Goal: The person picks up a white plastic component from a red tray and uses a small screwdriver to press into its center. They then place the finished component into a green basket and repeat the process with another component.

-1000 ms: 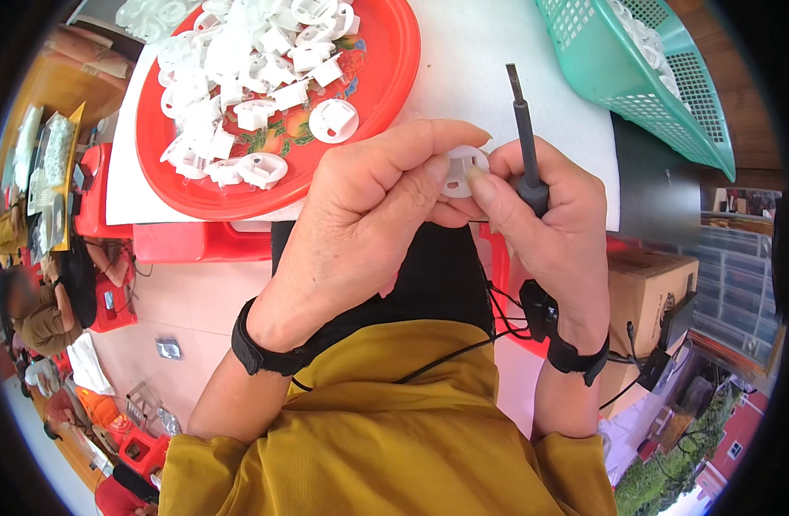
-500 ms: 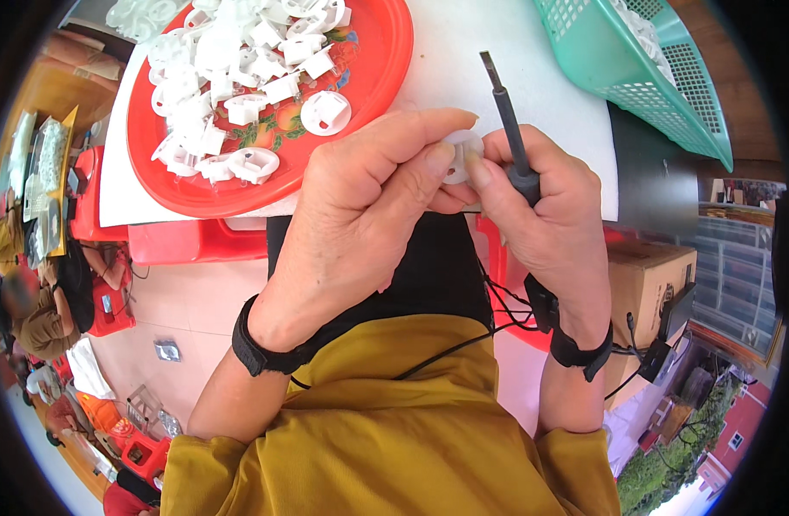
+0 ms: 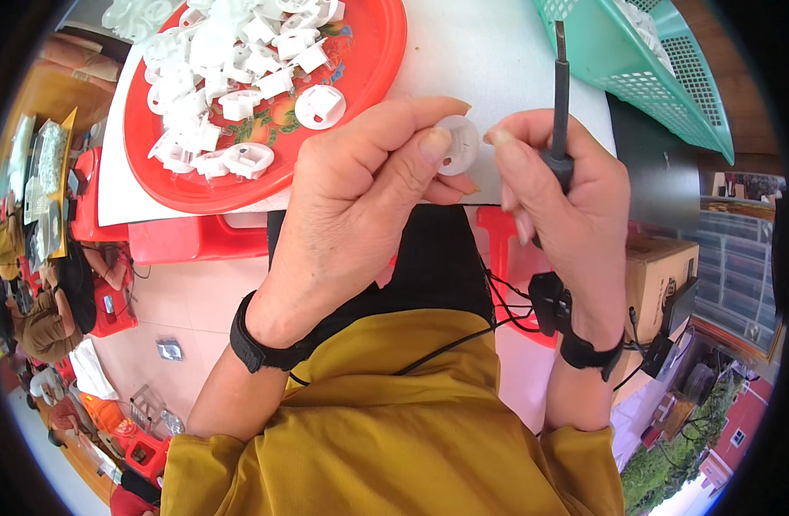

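Note:
Between the thumb and fingers of my left hand point(image 3: 360, 181) is a round white plastic piece point(image 3: 460, 146), its disc face turned partly to the right. My right hand point(image 3: 571, 193) is closed around a dark screwdriver point(image 3: 561, 112), its sleeved shaft pointing away from me and ending in a bare metal tip. The right thumb and forefinger are close to the white piece, with a small gap between. To the left, a red round tray point(image 3: 373, 64) with a fruit pattern bears a heap of similar white plastic pieces point(image 3: 248, 161).
At the far right a green perforated basket point(image 3: 596, 64) with white parts overhangs the white table surface point(image 3: 437, 73). Below the table are a red stool point(image 3: 201, 239) and a cardboard box point(image 3: 665, 267). Black cables point(image 3: 450, 348) run across my lap. Other people sit at the left.
My right hand has let go of the white piece and drawn off to the right, bringing the screwdriver more upright in the picture. My left hand keeps the piece.

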